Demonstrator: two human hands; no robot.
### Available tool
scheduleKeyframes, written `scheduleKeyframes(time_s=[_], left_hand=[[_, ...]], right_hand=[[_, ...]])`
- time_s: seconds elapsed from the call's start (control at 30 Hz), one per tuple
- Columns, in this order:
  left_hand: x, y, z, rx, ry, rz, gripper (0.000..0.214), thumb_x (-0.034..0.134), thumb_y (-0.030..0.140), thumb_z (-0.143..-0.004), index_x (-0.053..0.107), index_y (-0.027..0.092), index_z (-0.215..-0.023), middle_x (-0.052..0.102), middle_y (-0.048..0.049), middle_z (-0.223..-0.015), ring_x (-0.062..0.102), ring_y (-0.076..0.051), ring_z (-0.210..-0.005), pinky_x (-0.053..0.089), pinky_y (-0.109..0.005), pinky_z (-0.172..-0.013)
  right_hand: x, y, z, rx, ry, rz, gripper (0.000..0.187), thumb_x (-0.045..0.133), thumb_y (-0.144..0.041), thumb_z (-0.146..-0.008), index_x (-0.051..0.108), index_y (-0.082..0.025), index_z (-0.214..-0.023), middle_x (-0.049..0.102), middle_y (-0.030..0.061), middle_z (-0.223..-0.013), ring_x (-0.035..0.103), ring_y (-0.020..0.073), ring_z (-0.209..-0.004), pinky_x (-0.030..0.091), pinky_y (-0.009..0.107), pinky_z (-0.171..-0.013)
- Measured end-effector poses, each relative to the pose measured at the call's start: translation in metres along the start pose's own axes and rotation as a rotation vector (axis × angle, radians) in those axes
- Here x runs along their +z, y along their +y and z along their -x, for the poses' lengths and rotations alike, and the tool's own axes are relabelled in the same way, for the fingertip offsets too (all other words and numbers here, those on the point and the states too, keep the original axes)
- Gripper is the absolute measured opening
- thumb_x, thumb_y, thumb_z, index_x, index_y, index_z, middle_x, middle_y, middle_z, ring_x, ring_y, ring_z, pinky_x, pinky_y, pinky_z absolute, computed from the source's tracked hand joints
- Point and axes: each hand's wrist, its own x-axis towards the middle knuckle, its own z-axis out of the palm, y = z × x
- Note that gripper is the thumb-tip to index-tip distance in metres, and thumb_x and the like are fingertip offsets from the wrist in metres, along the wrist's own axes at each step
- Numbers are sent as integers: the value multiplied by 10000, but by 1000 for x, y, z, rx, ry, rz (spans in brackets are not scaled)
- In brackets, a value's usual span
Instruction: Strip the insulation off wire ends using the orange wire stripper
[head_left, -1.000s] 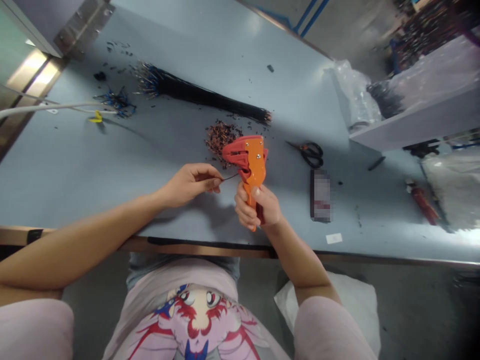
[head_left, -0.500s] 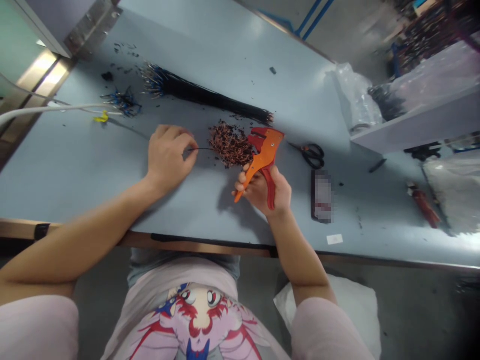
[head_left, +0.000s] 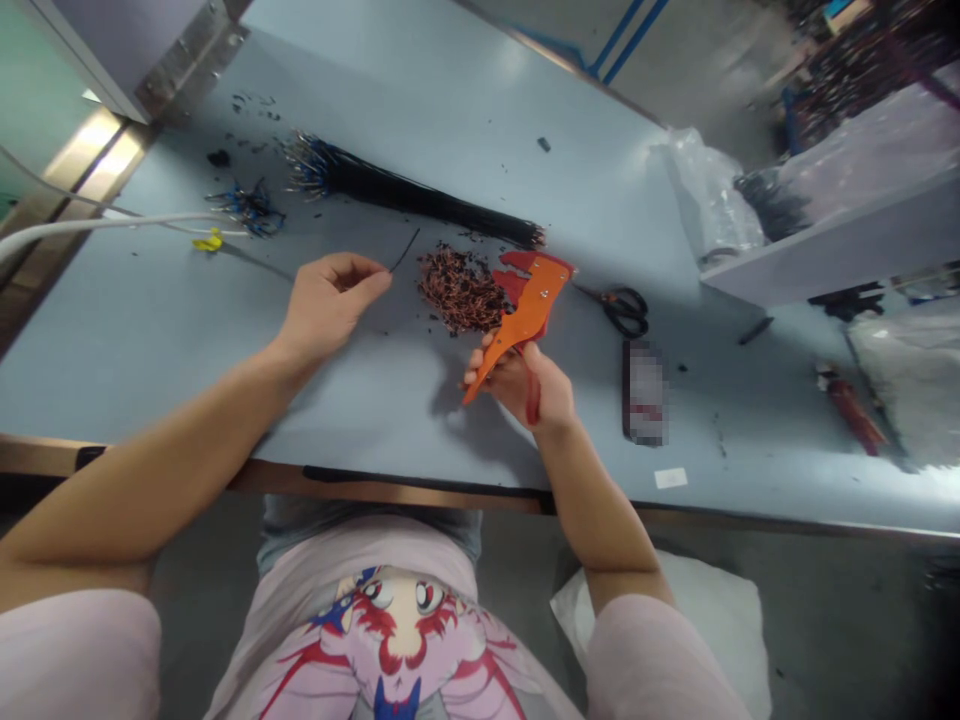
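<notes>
My left hand [head_left: 330,300] pinches a thin black wire [head_left: 406,248] between thumb and fingertips, its free end pointing up and to the right. My right hand [head_left: 525,380] is wrapped round the handles of an orange and red wire stripper [head_left: 534,300], whose jaws point away from me. Between the hands, just left of the stripper's jaws, lies a pile of copper and black wire scraps [head_left: 459,288]. Behind it a long bundle of black wires [head_left: 420,197] rests on the table, with blue and metal ends at its left.
A small heap of blue-ended pieces [head_left: 253,207] and a white cable [head_left: 112,228] with a yellow tie lie at left. Scissors [head_left: 624,310], a blurred-out dark object [head_left: 645,392] and a white label [head_left: 670,478] lie right of my right hand. Plastic bags [head_left: 712,195] stand further right.
My left hand has shifted slightly left, and the wire in it has swung from level to slanting upward. The stripper's handles look closer together, with my right hand still around them.
</notes>
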Motion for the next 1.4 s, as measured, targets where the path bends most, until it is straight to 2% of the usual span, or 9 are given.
scheduleKeyframes(time_s=[0.1,0.23,0.47,0.67,0.83,1.17,1.4], left_hand=[[0,0,1,-10,9,61,125,693,310,-699,685,196,-750,673,3,-725,587,-131,-685,462,-268,-654],[1,0,4,76,25,-6,99,682,305,-714,681,219,-763,673,14,-753,596,-129,-705,459,-265,-639],[1,8,12,330,64,-160,39,632,260,-775,657,231,-772,657,17,-783,589,-134,-758,468,-303,-689],[3,8,18,452,14,-198,47,609,252,-804,642,224,-788,647,16,-771,566,-139,-758,458,-325,-703],[4,8,19,433,-8,-207,55,606,269,-802,644,236,-778,650,15,-782,551,-141,-746,454,-326,-726],[4,14,21,358,-33,-166,54,610,278,-788,641,253,-751,666,6,-796,583,-155,-773,474,-323,-711],[4,12,21,421,-50,-123,51,616,255,-788,656,228,-770,660,10,-780,575,-138,-762,461,-315,-693]], right_hand=[[-1,4,3,40,-27,98,419,657,-493,-769,555,-186,-1034,630,72,-952,651,215,-826,546,387,-733],[5,7,7,93,-79,179,434,691,-471,-760,559,-165,-1037,629,79,-939,655,214,-822,548,356,-700],[17,2,11,-13,-67,283,370,653,-451,-801,560,-161,-1011,602,64,-891,614,186,-784,527,324,-686],[18,3,12,-1,-58,246,379,666,-457,-786,556,-162,-995,596,65,-880,610,183,-762,525,322,-651],[17,6,12,-9,-92,224,360,647,-433,-813,553,-152,-1017,595,66,-864,612,175,-743,530,326,-642],[22,-1,15,22,-88,259,357,656,-466,-797,555,-150,-930,591,47,-792,594,152,-654,529,307,-600],[23,1,16,19,-83,252,322,635,-455,-819,559,-154,-907,592,38,-757,583,145,-602,520,302,-553]])
